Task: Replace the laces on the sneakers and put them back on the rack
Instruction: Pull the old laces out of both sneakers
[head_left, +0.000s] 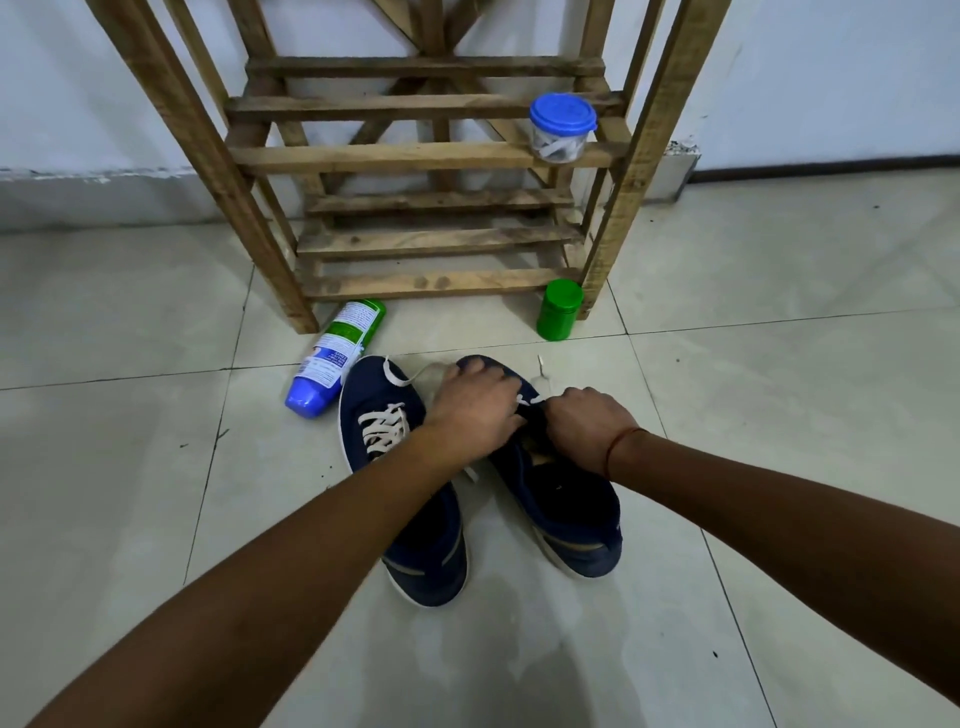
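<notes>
Ok, head view only. Both sneakers sit on the floor in front of the rack (426, 156), toes toward it. None is on the rack yet.

The laced sneaker (374, 389) is nearer the rack's left leg and has its white crisscross in. The open sneaker (566, 504) is nearer the right leg and is being worked on.

Right hand (587, 426) has its fingers curled at the eyelet row and looks to be pinching the lace (530, 400), though the fingertips are covered. Left hand (475, 410) is draped knuckles-up over the forefoot. Can't tell whether it grips or just presses.

To do the step well:
- Keep the shoe pinned with the left hand.
- Feed the tip straight through each eyelet.
- Pull both ends even before crossing.
- Keep the lace flat, no twists.

Hidden or unclear:
- The hands cover the eyelets and how many rows are threaded.
- A loose lace runs from the laced sneaker's toe to under the left hand. Which shoe it belongs to is unclear.
- Rack top is cut off.
- Tub (561, 127) on the rack slat holds something pale, unreadable.
</notes>
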